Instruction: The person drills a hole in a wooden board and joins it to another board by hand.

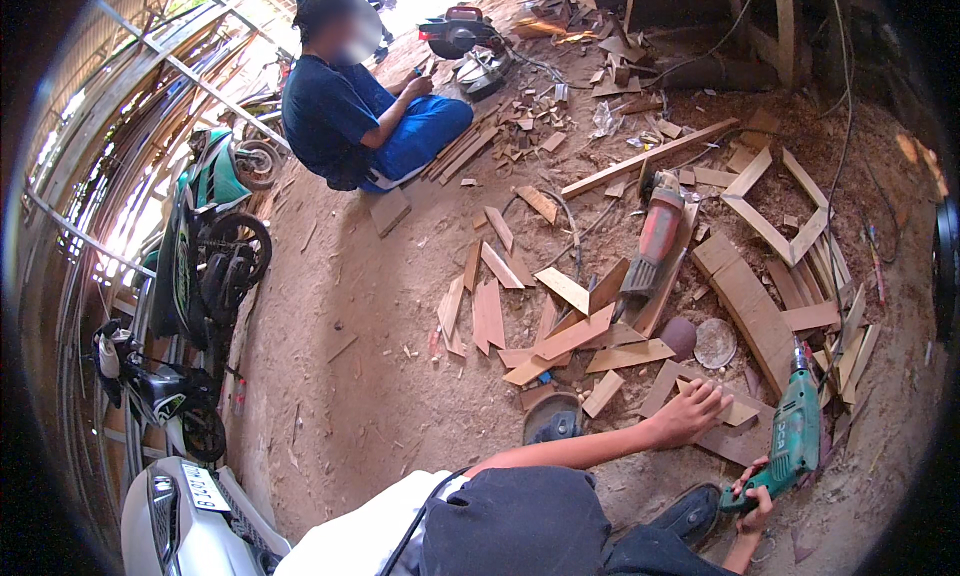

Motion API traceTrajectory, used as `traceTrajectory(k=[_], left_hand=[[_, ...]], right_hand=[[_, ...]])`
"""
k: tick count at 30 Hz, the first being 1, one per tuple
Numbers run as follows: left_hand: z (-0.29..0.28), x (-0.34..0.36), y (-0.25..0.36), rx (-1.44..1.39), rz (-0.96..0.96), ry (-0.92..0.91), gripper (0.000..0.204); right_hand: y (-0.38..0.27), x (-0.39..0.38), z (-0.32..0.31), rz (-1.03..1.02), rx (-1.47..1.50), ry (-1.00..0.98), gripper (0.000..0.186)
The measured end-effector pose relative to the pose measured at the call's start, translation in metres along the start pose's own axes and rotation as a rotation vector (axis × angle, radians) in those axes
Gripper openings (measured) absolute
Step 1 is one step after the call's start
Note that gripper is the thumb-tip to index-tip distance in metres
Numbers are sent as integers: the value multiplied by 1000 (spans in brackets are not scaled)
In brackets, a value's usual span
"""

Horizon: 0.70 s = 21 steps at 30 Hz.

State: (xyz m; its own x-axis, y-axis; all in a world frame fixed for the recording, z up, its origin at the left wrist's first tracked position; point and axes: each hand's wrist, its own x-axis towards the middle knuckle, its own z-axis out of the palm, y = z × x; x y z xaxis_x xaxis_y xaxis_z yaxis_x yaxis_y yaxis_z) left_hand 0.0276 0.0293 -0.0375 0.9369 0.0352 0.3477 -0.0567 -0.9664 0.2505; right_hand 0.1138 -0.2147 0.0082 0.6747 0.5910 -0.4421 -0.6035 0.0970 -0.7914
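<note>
My right hand [756, 498] is wrapped round the handle of a green power drill [797, 426] at the lower right. The drill's bit end points away from me, beside a long brown wooden board [750, 311]. My left hand [690, 414] is left of the drill, its fingers curled together over a pale wood offcut [741, 413]. Whether the fingers grip that offcut or something smaller is hidden. Under and around it lie flat brown wood pieces [660, 388]. Farther off, an angle grinder [657, 234] with a red body rests on a board.
Cut wood strips [575, 348] litter the dirt floor [350, 406] ahead. An angled wooden frame [757, 239] lies at the right, with cables nearby. Another person [345, 106] sits at the back near a red cut-off saw [458, 34]. Motorbikes [190, 266] stand along the left.
</note>
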Motion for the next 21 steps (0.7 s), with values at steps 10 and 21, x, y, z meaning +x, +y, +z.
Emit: traceTrajectory(k=[10, 21], left_hand=[[3, 0, -2, -20, 10, 32, 68], [6, -2, 2, -36, 6, -21, 66]], right_hand=[[-2, 1, 5, -26, 11, 7, 52], [7, -3, 8, -67, -101, 71, 49]])
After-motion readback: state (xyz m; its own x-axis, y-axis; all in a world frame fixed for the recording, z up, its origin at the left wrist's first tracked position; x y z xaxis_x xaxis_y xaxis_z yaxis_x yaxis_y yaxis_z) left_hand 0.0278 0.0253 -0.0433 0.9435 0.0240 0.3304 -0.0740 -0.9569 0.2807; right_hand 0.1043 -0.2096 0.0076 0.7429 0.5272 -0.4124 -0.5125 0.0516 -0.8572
